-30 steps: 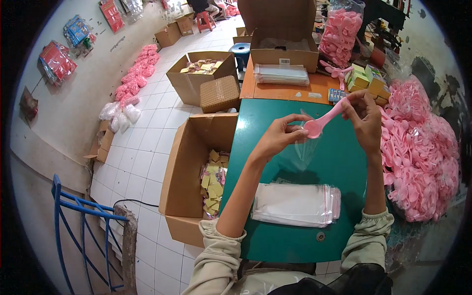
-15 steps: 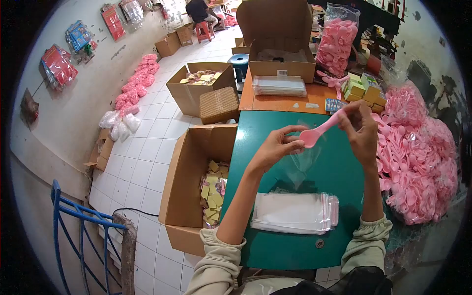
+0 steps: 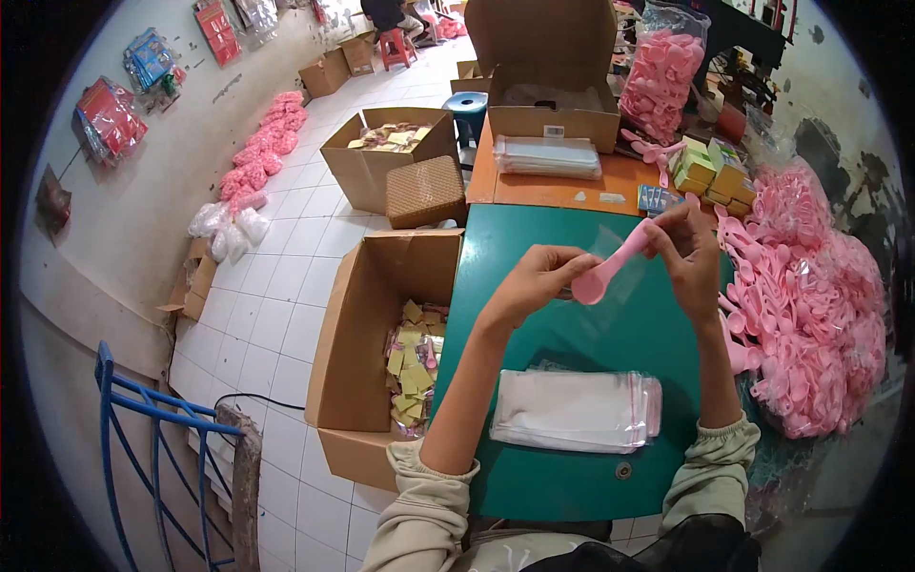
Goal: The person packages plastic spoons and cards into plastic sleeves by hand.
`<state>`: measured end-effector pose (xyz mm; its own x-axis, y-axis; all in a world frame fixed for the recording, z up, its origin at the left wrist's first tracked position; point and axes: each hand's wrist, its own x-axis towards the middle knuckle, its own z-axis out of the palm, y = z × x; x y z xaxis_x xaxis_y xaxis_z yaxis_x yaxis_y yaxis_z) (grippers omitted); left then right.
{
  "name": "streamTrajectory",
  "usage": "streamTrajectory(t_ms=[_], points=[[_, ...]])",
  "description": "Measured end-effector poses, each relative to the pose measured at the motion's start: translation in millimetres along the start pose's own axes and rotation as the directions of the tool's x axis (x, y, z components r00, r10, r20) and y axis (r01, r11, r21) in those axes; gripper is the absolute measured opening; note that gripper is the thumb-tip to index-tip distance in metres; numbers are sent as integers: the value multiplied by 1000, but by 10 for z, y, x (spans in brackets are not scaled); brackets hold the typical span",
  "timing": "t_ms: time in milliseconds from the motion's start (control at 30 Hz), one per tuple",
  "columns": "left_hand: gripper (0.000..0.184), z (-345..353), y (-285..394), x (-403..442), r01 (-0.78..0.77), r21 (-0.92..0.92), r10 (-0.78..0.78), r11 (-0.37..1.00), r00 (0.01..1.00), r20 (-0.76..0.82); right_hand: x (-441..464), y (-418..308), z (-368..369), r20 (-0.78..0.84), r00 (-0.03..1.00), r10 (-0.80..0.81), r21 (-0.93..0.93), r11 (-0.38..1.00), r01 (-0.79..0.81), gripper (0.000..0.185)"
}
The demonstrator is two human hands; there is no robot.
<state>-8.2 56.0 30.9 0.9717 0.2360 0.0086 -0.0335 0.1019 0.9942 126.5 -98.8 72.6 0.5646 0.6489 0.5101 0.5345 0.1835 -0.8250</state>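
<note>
Above the green tabletop [image 3: 562, 491], head view: both of my hands are raised and near each other, with the pink spoon [image 3: 618, 259] slanting between them, its bowl low and leftward, its handle rising to the right.
Right hand [image 3: 694, 253]: I grasp the spoon near its handle end between thumb and fingertips. Steering from this end seems best to me, since it leaves the bowl clear; a light, firm pinch should stop the spoon twisting.
Left hand [image 3: 531, 286]: thumb and fingers are pinched together, apparently on the clear film [image 3: 624, 291], right beside the bowl. Whether they also press the bowl, I cannot tell.
Clear film: it hangs thin and pale about the spoon; from here I cannot make out whether the spoon lies inside it or in front of it. I would judge its edge by feel as much as by eye, and hold it without tugging, as such thin stuff may crease or tear.
Spoon bowl: this is the widest part, so the likeliest to snag. Moving it slowly, in line with the handle, looks safer than pushing sideways.
Stack of clear bags [image 3: 567, 410]: flat on the tabletop, below my hands and apart from them; raised wrists avoid brushing it askew.
Heap of pink spoons [image 3: 810, 334]: to my right, near the forearm, so that elbow wants a tidy, narrow path.
Carton [image 3: 348, 353]: to my left, beside the tabletop, with yellow cards [image 3: 410, 367] inside.
</note>
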Motion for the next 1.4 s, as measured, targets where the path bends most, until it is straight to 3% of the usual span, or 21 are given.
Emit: streamTrajectory(t_ms=[67, 167, 233, 300, 333, 400, 433, 467, 500, 600, 700, 833, 933, 967, 1033, 1067, 1100, 1133, 1233, 1333, 1400], points=[[34, -33, -96, 65, -74, 39, 76, 996, 996, -53, -31, 34, 59, 64, 998, -2, 27, 1000, 0, 24], [31, -32, -74, 71, -115, -35, 112, 993, 991, -73, -26, 81, 144, 311, 922, -231, -193, 935, 299, 43], [30, -39, -27, 51, -116, -31, 112, 993, 989, -94, -27, 101, 208, 409, 872, -270, -97, 937, 336, 49], [29, -73, 8, 43, -108, 70, 117, 992, 984, -136, 65, 207, 174, 412, 877, -247, 95, 969, 228, 51], [28, -82, 25, 37, -142, 3, 141, 990, 981, -133, 206, 360, 8, 384, 903, -192, 239, 966, 104, 50], [27, -101, 62, 18, -209, -132, 190, 969, 972, -140, 520, 1031, -409, 0, 988, 156, -182, 971, -153, 50], [27, -120, 79, 4, -215, -131, 196, 968, 970, -143, 666, 1293, -625, -168, 980, 109, -497, 849, -180, 55], [27, -141, 99, -9, -221, -128, 202, 967, 969, -145, 753, 1706, -894, -303, 943, 135, -625, 719, -304, 53], [27, -154, 116, -21, -227, -128, 208, 965, 967, -148, 795, 2088, -1113, -435, 891, 132, -710, 558, -430, 50], [28, -161, 159, -51, -246, -133, 227, 960, 963, -143, 751, 2489, -1295, -485, 846, 220, -792, 300, -532, 42], [27, -160, 145, -37, -205, -139, 187, 969, 973, -135, 686, 2371, -1288, -563, 785, 256, -592, 539, -600, 35], [26, -134, 175, -52, -178, -83, 166, 981, 977, -132, 632, 2221, -1308, -612, 788, 63, -645, 536, -544, 26], [26, -140, 157, -55, -212, -103, 203, 972, 975, -88, 529, 1691, -1149, -511, 859, 1, -766, 452, -456, 22], [26, -140, 154, -47, -214, -99, 206, 972, 975, -79, 522, 1696, -1172, -420, 895, -148, -849, 413, -330, 16], [26, -124, 175, -45, -217, -85, 212, 972, 975, -65, 466, 1271, -1025, -308, 948, -80, -640, 755, -144, 14], [26, -114, 188, -53, -218, -75, 213, 973, 975, -59, 423, 965, -879, -237, 969, -66, -475, 878, -56, 12], [27, -102, 193, -67, -214, -67, 211, 974, 976, -54, 355, 614, -695, -211, 977, 15, -248, 966, -69, 14], [26, -96, 212, -77, -211, -52, 209, 976, 976, -55, 278, 280, -527, -169, 981, 92, -8, 995, -95, 15], [26, -55, 236, -80, -190, -51, 188, 980, 981, -42, 105, -285, -325, 6, 998, 65, 132, 989, -65, 16], [25, -53, 243, -72, -185, -64, 182, 981, 982, -43, 46, -347, -311, 104, 993, -61, -330, 940, 93, 14], [26, -36, 220, -81, -197, -27, 196, 980, 979, -56, 5, -473, -247, 133, 990, -46, -363, 927, 92, 15]])
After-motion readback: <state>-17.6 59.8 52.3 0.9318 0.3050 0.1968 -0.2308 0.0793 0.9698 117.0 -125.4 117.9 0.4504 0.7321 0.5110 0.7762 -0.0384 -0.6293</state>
